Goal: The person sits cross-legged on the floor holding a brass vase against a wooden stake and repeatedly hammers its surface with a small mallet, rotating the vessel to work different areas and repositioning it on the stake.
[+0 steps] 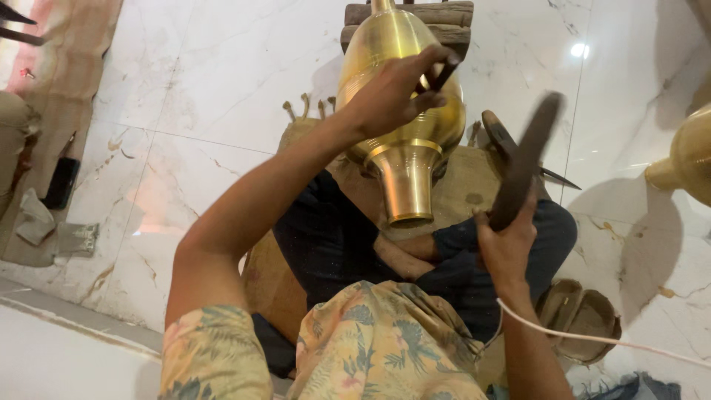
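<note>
Head view, setting: A person is sitting cross-legged on a burlap mat (474, 185) spread over a white marble floor (222, 81), looking down at their own lap.

Head view, brass vessel: A large polished brass vessel (404, 111) is lying tilted across the lap, its flared narrow neck pointing toward the person and its far end leaning against a wooden block (444, 18). The block seems to be propping it so the rounded belly is facing up and staying steady.

Head view, left hand: The left hand (392, 92) is resting on the belly of the vessel, fingers closed around a short dark punch-like tool (441, 74) pressed toward the metal.

Head view, right hand: The right hand (507, 241) is gripping the lower end of a dark hammer (526, 159), which is blurred and raised beside the vessel, well apart from the left hand.

Head view, nearby things: A dark pointed tool (518, 152) is lying on the mat behind the hammer. A second brass piece (685, 159) is showing at the right edge. A worn sandal (581, 315) is sitting by the right knee, and a pale cord (607, 341) is trailing past the right wrist.

Head view, open room: Bare marble is stretching out to the left and far right; the space between hammer and vessel is unobstructed.
</note>
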Action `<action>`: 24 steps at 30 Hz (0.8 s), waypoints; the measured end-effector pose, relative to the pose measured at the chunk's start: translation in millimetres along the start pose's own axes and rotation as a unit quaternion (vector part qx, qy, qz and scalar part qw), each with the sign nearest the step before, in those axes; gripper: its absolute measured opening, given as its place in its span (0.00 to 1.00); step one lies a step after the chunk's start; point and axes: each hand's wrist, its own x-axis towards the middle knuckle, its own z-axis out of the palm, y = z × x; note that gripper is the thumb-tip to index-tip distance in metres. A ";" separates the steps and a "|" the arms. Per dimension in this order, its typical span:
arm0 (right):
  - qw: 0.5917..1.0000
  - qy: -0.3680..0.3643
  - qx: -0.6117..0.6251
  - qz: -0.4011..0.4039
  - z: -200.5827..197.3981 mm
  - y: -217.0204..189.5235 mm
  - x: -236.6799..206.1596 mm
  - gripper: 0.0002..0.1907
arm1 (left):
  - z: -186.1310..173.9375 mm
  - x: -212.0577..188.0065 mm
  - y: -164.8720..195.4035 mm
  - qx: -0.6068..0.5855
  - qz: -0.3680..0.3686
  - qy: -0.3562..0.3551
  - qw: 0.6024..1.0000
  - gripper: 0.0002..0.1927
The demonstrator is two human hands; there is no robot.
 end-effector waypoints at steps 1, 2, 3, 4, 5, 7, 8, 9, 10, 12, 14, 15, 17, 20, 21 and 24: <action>0.998 -0.033 -0.042 -0.029 -4.8 -7.1 7.6 0.51 | 2.5 -9.9 1.0 -0.005 -0.049 0.014 0.999 0.26; 0.992 -0.068 -0.084 -0.060 -10.1 -13.8 16.3 0.51 | 5.4 -16.4 2.2 -0.024 -0.059 0.023 0.998 0.27; 0.983 -0.103 -0.123 -0.093 -12.6 -20.7 25.7 0.51 | 4.0 -21.6 2.0 -0.040 -0.069 0.033 0.996 0.28; 0.979 -0.104 -0.147 -0.095 -15.3 -26.4 35.7 0.51 | 2.1 -24.5 1.5 -0.054 -0.078 0.044 0.995 0.28; 0.975 -0.105 -0.173 -0.094 -19.1 -31.0 43.9 0.52 | 0.9 -25.3 0.9 -0.043 -0.063 0.037 0.996 0.27; 0.965 -0.100 -0.212 -0.120 -28.5 -36.0 59.8 0.51 | 0.0 -25.6 -0.4 -0.025 -0.035 0.026 0.999 0.25; 0.960 -0.092 -0.223 -0.145 -34.8 -37.0 66.7 0.49 | -0.3 -25.4 -1.3 -0.020 -0.030 0.023 0.999 0.25; 0.954 -0.083 -0.233 -0.170 -38.2 -37.7 73.0 0.47 | -1.2 -24.8 -3.0 -0.014 -0.023 0.019 0.999 0.26; 0.982 -0.073 -0.100 -0.142 -43.4 -38.1 78.7 0.48 | -1.2 -24.4 -4.2 -0.007 -0.016 0.016 1.000 0.27; 0.981 -0.050 0.169 -0.080 -51.0 -39.4 88.3 0.48 | 0.3 -24.3 -6.5 0.009 -0.008 0.011 1.000 0.27; 0.981 -0.024 0.058 -0.185 -59.1 -42.0 95.9 0.47 | 2.9 -25.3 -7.6 0.025 0.007 0.004 1.000 0.26; 0.974 -0.025 -0.010 -0.223 -62.0 -43.1 97.9 0.47 | 4.5 -24.5 -7.7 0.032 0.020 -0.002 0.999 0.26; 0.945 -0.033 -0.153 -0.286 -62.3 -43.0 97.6 0.49 | 5.1 -21.7 -7.9 0.060 0.043 -0.013 0.997 0.26; 0.980 -0.018 -0.037 -0.197 -48.3 -32.0 84.0 0.50 | 1.1 -14.6 -6.9 0.086 0.069 -0.042 0.993 0.25; 0.989 -0.003 0.059 -0.137 -40.8 -24.8 76.5 0.49 | -1.9 -11.2 -6.5 0.077 0.083 -0.058 0.992 0.23; 0.987 -0.021 -0.041 -0.155 -15.6 4.9 53.1 0.45 | -5.8 2.9 -2.0 0.091 0.129 -0.112 0.981 0.24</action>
